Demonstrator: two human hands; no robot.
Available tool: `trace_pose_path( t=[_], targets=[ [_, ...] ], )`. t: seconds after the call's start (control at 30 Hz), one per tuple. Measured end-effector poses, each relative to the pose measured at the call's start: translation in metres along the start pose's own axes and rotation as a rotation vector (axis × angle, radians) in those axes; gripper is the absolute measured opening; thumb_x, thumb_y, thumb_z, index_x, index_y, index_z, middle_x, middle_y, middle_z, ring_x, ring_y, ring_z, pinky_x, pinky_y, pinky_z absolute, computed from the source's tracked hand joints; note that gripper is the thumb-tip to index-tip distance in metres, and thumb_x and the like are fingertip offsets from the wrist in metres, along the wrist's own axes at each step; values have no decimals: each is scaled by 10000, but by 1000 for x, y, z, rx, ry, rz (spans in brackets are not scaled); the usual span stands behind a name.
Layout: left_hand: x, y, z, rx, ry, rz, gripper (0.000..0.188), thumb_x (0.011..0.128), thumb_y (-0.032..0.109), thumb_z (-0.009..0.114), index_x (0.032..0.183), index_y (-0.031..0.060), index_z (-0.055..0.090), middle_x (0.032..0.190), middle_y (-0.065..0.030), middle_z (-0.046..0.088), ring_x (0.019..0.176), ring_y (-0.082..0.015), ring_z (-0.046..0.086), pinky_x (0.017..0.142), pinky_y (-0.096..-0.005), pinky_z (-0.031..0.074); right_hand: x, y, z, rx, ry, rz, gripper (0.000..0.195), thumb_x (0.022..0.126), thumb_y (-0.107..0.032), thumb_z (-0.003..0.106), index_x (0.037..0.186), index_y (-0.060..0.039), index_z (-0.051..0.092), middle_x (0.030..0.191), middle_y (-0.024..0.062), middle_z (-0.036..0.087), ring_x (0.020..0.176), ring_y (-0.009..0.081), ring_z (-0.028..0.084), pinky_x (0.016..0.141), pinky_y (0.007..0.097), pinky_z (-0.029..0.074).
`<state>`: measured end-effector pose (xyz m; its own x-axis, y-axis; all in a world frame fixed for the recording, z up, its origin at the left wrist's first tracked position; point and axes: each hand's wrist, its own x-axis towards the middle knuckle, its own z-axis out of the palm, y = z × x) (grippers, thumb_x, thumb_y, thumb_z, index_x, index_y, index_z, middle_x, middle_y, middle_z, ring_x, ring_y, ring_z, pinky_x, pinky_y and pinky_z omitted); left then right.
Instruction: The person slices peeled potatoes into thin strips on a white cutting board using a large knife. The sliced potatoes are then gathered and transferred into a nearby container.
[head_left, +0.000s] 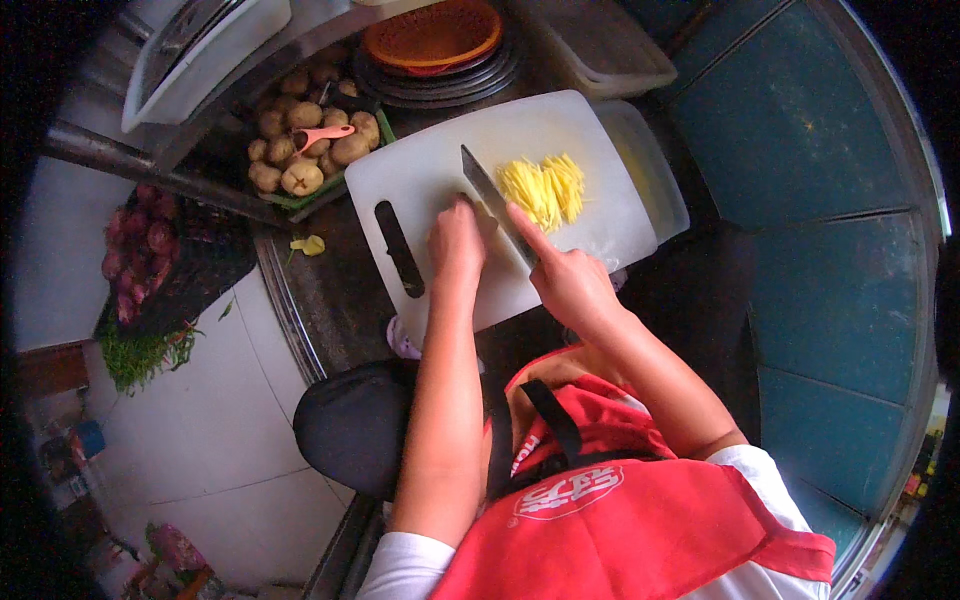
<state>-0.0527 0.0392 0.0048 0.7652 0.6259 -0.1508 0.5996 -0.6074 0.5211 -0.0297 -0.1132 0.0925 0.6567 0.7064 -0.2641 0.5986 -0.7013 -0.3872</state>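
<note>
A white plastic cutting board lies tilted before me, with a dark handle slot at its left end. My right hand grips a kitchen knife, index finger stretched along the blade. The blade stands on the board, pointing away from me. Just left of it, my left hand is curled around a brownish piece, mostly covered by the fingers, so its kind is unclear. Right of the blade sits a pile of thin yellow vegetable shreds.
A crate of potatoes with a pink peeler stands beyond the board's left corner. An orange colander rests on stacked dark plates. A translucent tub sits partly under the board. Red onions fill a basket at left.
</note>
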Motion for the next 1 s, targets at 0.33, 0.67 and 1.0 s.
trace_pose_path(
  t=[0.33, 0.67, 1.0],
  targets=[
    [-1, -2, -4, -200, -38, 19, 171, 819, 152, 493, 930, 27, 529, 884, -209, 610, 845, -388, 584, 697, -453, 475, 2, -2, 2, 98, 25, -11, 745, 764, -77, 488, 1376, -322, 142, 663, 232, 577, 643, 392, 587, 631, 493, 466],
    [-6, -6, -4, -275, -26, -44, 197, 806, 215, 504, 906, 50, 546, 873, -200, 617, 843, -380, 584, 706, -466, 455, 9, -9, 5, 72, 18, 19, 740, 767, -100, 473, 1379, -331, 125, 674, 222, 587, 625, 400, 585, 610, 491, 462],
    [-4, -2, -6, -224, -22, -42, 220, 778, 212, 571, 908, 41, 528, 851, -183, 624, 839, -376, 586, 714, -460, 461, 11, -11, 8, 92, 37, 26, 728, 766, -110, 472, 1375, -339, 145, 667, 219, 591, 611, 395, 588, 583, 486, 463]
  ],
)
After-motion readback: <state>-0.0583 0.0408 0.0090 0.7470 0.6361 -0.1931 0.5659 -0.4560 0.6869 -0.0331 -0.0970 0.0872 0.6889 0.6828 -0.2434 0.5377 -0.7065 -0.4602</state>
